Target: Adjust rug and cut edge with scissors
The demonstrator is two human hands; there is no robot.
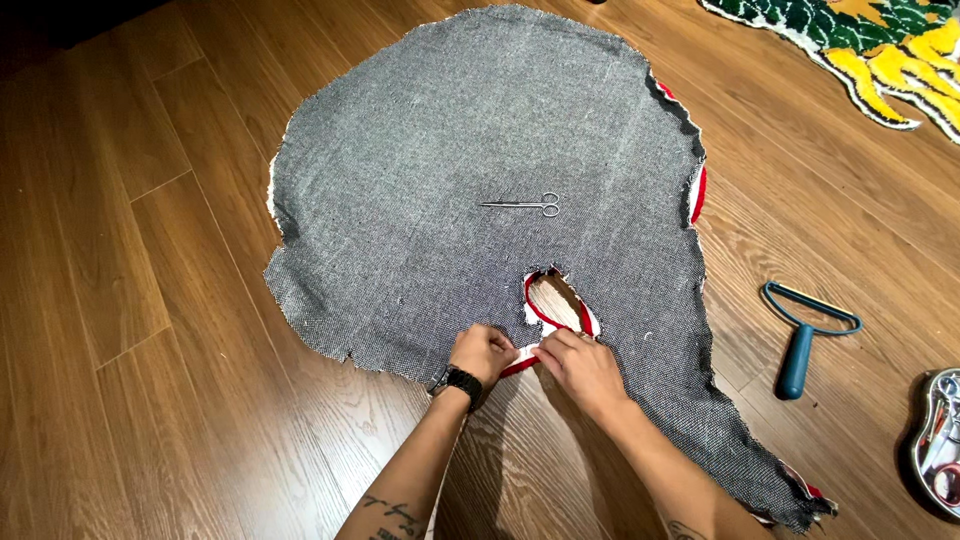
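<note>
Both the left hand (482,352) and right hand (578,365) pinch the red-and-white rug edge (520,358) at the near edge of the grey backing fabric (480,130) on the floor (120,300); fingertips are hidden. Scissors (521,205) lie mid-fabric.

Face-down rug and edge-cropped things on the wooden floor

The grey backing cloth (480,180) hides nearly all of the rug's face; only red and white slivers show at its right edge and around the hole (556,298). The left hand (482,352) and right hand (580,365) curl over the strip at the near edge, so their fingertips are covered. Both forearms are cut off by the bottom edge. A green and yellow rug (880,45) is cropped at the top right corner, and a shiny object (940,440) at the right edge cannot be made out.
</note>
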